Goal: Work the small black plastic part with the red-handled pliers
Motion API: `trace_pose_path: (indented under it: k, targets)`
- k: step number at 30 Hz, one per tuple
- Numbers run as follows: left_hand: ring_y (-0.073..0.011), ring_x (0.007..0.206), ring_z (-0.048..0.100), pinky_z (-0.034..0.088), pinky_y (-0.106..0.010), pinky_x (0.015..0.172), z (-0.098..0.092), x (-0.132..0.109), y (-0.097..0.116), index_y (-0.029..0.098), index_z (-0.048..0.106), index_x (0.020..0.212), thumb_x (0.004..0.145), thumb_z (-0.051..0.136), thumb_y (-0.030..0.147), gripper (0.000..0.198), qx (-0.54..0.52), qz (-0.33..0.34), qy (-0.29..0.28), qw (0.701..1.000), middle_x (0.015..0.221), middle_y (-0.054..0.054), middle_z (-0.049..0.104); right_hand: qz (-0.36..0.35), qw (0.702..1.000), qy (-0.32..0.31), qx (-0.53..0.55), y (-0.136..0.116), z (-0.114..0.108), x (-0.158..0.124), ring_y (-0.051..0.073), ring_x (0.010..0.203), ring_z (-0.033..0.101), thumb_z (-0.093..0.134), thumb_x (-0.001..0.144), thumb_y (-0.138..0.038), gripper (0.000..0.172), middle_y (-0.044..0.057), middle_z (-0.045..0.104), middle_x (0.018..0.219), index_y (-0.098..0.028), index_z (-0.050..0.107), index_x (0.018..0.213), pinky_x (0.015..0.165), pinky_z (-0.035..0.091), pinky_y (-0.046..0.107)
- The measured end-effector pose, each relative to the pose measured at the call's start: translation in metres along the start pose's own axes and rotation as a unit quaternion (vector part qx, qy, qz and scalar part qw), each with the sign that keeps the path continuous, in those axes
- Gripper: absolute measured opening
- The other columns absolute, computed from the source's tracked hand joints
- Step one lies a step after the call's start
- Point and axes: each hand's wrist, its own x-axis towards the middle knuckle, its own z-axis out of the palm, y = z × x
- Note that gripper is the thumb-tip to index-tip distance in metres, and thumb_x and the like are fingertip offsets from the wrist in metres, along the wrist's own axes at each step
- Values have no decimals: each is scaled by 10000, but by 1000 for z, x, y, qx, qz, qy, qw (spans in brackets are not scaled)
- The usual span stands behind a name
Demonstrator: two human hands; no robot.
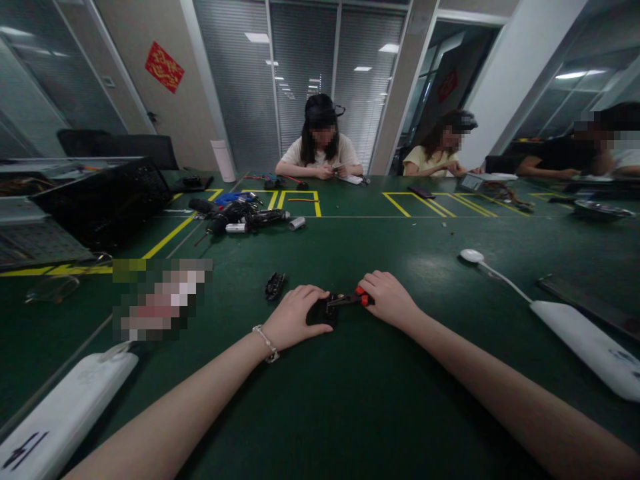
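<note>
Near the middle of the green table (320,400), my left hand (293,312) grips a small black part (317,313) between thumb and fingers. A bracelet circles that wrist. My right hand (389,299) is closed around red-handled pliers (350,301), whose dark jaws point left and reach onto the black part. Whether the jaws pinch anything there is too small to tell. Just beyond my left hand lies another small black piece (275,285), with an uneven, detailed surface.
White power banks with cables lie at left (75,400) and right (585,340). A black computer case (110,210) stands far left. Black tools and small cylinders lie around a drill (223,217). A white tumbler (223,160) stands behind. Several people sit across the table.
</note>
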Motion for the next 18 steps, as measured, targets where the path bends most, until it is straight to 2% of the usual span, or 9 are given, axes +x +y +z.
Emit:
trace_pose_path:
  k: [18]
  targets:
    - [-235, 1044, 441, 363, -397, 881, 0, 0, -1, 232, 420, 1159, 699, 609, 478, 554, 1, -2, -2, 1000, 1150, -50, 478, 3, 1000, 2, 3, 0, 1, -1, 181, 784, 462, 556, 669, -197, 194, 57, 557, 854, -159, 548, 859, 703, 343, 299]
